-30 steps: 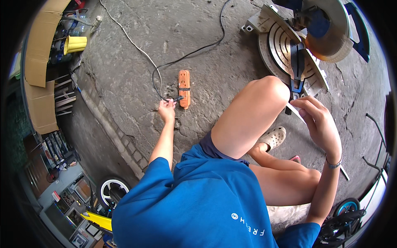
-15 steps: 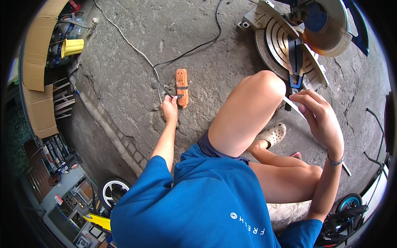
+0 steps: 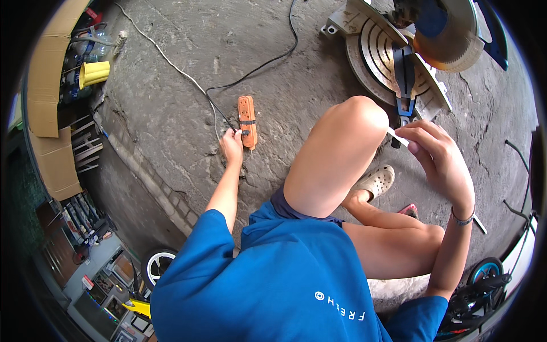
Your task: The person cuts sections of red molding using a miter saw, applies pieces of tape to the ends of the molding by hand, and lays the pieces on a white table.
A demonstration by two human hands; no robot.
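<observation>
- The left hand (image 3: 232, 145) is pinching a black plug (image 3: 246, 133) at the near end of the orange power strip (image 3: 246, 109), which is lying on the floor (image 3: 188, 25), left of the raised knee (image 3: 364, 117).
- The black cord (image 3: 254, 73) is running far from there, crossing a white cord (image 3: 165, 55).
- The right hand (image 3: 415, 138) is hanging, fingers bent, by a thin pale bar (image 3: 397, 137); I cannot tell whether it is gripping it.
- A miter saw (image 3: 371, 62) is standing far right.
</observation>
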